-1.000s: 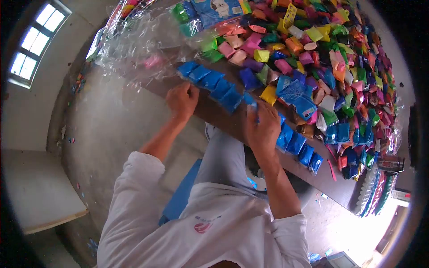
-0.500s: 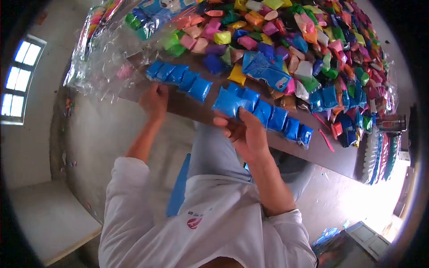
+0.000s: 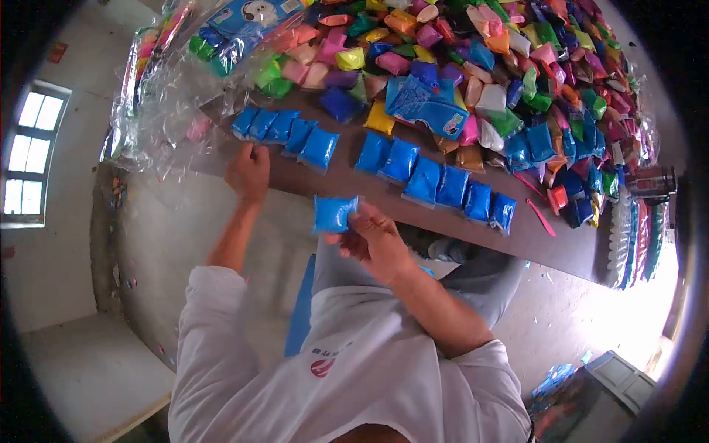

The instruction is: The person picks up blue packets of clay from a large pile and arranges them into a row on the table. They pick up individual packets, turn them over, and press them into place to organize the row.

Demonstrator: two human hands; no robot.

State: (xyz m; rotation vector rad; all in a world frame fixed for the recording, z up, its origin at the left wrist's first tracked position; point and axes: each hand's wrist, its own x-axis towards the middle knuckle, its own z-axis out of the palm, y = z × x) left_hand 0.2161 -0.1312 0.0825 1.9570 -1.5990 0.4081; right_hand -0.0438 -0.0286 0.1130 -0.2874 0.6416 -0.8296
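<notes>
Blue packet in right hand; pile (multicoloured) crowds the table.

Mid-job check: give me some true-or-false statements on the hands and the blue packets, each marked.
1. The right hand holds a blue packet. True.
2. The left hand holds a yellow packet. False: the yellow packet lies on the table; the left hand is near the left blue row.
3. A gap separates the left blue row from the right blue row. True.
4. The pink sticks lie beside the left blue row. False: the pink sticks lie near the right blue row's right end.
</notes>
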